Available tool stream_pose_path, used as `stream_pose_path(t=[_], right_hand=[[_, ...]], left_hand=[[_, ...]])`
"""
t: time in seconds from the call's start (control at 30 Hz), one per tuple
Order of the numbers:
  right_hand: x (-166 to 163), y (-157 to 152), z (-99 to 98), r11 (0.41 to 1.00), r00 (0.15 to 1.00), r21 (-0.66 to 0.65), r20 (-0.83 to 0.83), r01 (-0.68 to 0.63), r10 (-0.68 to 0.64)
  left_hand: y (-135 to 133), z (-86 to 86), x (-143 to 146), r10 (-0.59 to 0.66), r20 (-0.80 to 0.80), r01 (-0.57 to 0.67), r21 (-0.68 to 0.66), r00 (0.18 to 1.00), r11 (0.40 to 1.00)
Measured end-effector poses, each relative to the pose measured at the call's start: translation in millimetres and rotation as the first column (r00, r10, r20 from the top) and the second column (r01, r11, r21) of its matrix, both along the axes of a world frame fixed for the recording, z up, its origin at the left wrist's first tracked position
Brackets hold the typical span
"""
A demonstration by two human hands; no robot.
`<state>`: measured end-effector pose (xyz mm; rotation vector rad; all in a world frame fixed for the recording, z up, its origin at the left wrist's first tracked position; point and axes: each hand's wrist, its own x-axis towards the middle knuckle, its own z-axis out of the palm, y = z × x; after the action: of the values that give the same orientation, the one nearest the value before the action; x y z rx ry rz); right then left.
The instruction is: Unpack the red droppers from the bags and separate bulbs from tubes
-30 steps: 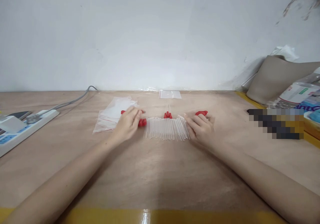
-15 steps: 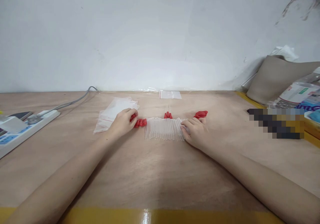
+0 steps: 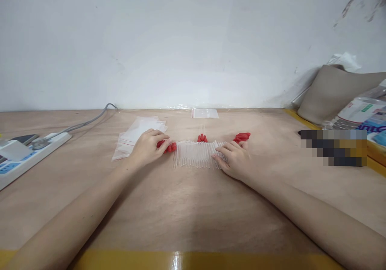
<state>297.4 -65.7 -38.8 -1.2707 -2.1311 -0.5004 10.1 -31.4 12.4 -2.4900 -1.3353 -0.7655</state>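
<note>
A row of thin clear tubes (image 3: 194,155) lies side by side on the table. My right hand (image 3: 235,159) rests over the row's right end, with thumb and fingers apart on the tubes. At the left end, my left hand (image 3: 149,147) has its thumb and fingertips closed around part of a cluster of small red rubber bulbs (image 3: 172,146); the fingers partly hide them. Behind the row lie several red bulbs (image 3: 202,138) with clear tubes pointing away from me. More red pieces (image 3: 242,137) are heaped just beyond my right hand.
Clear zip bags (image 3: 126,141) are piled left of my left hand, and another bag (image 3: 205,113) lies near the wall. A white power strip (image 3: 57,139) with a grey cable is at far left. At right are a blurred dark object (image 3: 331,147), a grey-brown sheet (image 3: 322,93) and a plastic bottle (image 3: 351,113).
My right thumb has moved left and spread from the fingers over the tubes. My left thumb and fingers have shifted slightly right over the red bulbs.
</note>
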Motion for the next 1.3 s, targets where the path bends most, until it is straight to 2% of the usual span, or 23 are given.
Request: stream_pose_path(t=[0.13,0.27,0.33,0.43,0.53,0.63,0.77,0.87,0.97,1.07,1.17,1.23,1.3], right_hand=[[3,0,0.0,1.000,0.999,0.004,-0.051,-0.005,0.005],[5,2,-3.2,1.000,0.996,0.023,-0.093,-0.007,0.010],[7,3,-3.9,0.999,0.993,0.032,-0.118,-0.005,0.009],[9,4,-2.6,0.999,0.988,0.043,-0.157,0.019,-0.012],[12,4,-0.1,0.994,0.982,0.085,-0.183,0.066,-0.050],[14,4,0.9,0.987,0.978,0.135,-0.196,0.092,-0.064],[14,6,-1.1,0.983,0.984,0.165,-0.171,0.079,-0.051],[14,6,-2.5,0.982,0.984,0.175,-0.170,0.074,-0.044],[14,6,-2.1,0.981,0.982,0.175,-0.185,0.080,-0.047],[12,5,0.1,0.976,0.976,0.195,-0.212,0.092,-0.050],[9,2,4.1,0.961,0.979,0.259,-0.200,0.098,-0.046],[5,0,7.0,0.953,0.988,0.293,-0.149,0.072,-0.029],[1,-3,9.2,0.957,0.997,0.289,-0.071,0.009,0.012]], left_hand=[[3,0.3,14,0.032,-0.027,-0.031,0.009,0.999,0.999],[15,2.0,44,0.083,-0.080,-0.090,-0.088,0.993,0.992],[25,3.0,63,0.164,-0.089,-0.179,-0.195,0.982,0.964],[45,2.2,88,0.276,-0.138,-0.308,-0.356,0.951,0.882],[65,-3.2,105,0.290,-0.171,-0.336,-0.411,0.942,0.848],[80,-11.3,114,0.250,-0.166,-0.298,-0.426,0.954,0.854],[85,-17.5,119,0.127,-0.111,-0.160,-0.387,0.986,0.908],[81,-14.2,116,0.078,-0.088,-0.104,-0.348,0.993,0.932],[71,-4.2,105,0.120,-0.090,-0.143,-0.331,0.989,0.933],[50,5.0,92,0.197,-0.087,-0.215,-0.300,0.976,0.929],[19,2.9,77,0.188,-0.064,-0.197,-0.186,0.980,0.963],[-2,-5.7,67,0.063,-0.108,-0.063,0.000,0.992,0.998],[-18,-16.7,58,-0.023,-0.163,0.042,0.116,0.986,0.992]])
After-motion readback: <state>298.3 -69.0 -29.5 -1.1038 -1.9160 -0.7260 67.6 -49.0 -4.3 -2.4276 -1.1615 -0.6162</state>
